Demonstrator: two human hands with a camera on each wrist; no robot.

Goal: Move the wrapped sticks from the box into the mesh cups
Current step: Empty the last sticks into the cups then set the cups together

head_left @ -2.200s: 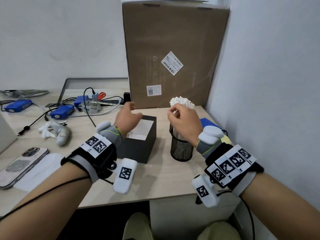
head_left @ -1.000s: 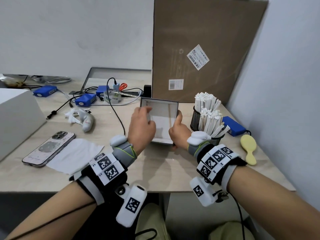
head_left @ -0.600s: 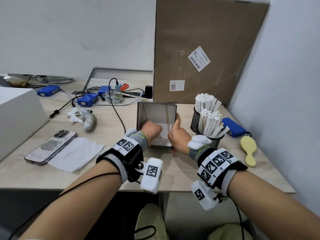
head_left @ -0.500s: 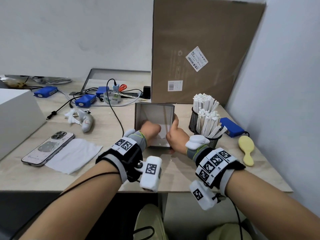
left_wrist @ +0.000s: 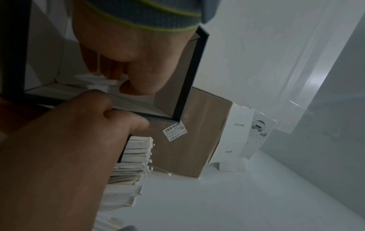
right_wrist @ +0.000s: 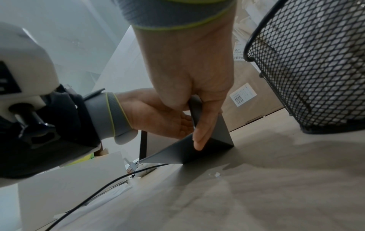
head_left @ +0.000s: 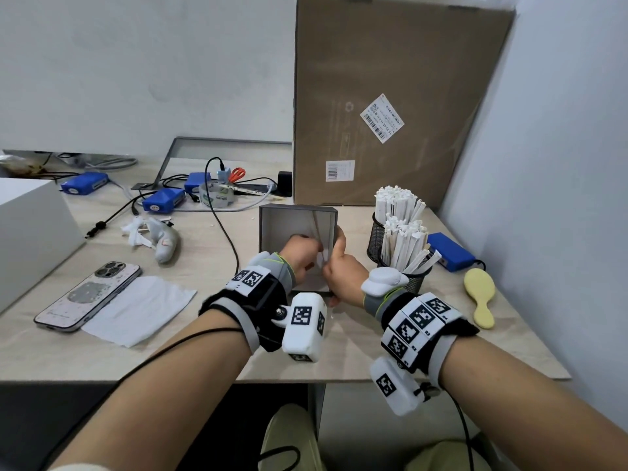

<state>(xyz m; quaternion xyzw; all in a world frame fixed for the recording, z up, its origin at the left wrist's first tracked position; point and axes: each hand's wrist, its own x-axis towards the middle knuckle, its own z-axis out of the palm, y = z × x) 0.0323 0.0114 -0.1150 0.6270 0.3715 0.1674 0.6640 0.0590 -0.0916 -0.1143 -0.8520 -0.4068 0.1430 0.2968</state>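
**Entry: tilted box, last sticks inside, both hands engaged**

Risks, as I judged them:
- The box (head_left: 298, 219) stood tipped toward me on its lower edge, held up only by my right hand (head_left: 343, 270). A slip of that grip could have dropped it flat and trapped my left hand (head_left: 302, 253) inside, or knocked it sideways.
- The near mesh cup (head_left: 406, 280) stood just beside my right wrist and looked full, with sticks leaning out over its rim. A careless swing of the wrist could have tipped it or flicked those sticks onto the table (head_left: 210, 348).
- Few wrapped sticks (left_wrist: 94, 80) remained, lying against the box's lower inner wall. Thin paper wrappers against a smooth wall could have slid out of a loose pinch.
- The far mesh cup (head_left: 377, 232) also looked packed; forcing more in could have bent wrappers.

Hands:
- Left hand: reached into the open box, fingers (left_wrist: 110, 68) curled down onto the white sticks, thumb beside them. Whether the pinch had fully closed on a stick, I could not tell.
- Right hand: clasped the box's right wall, thumb along the rim, fingers (right_wrist: 203, 134) laid straight down the dark outer side.
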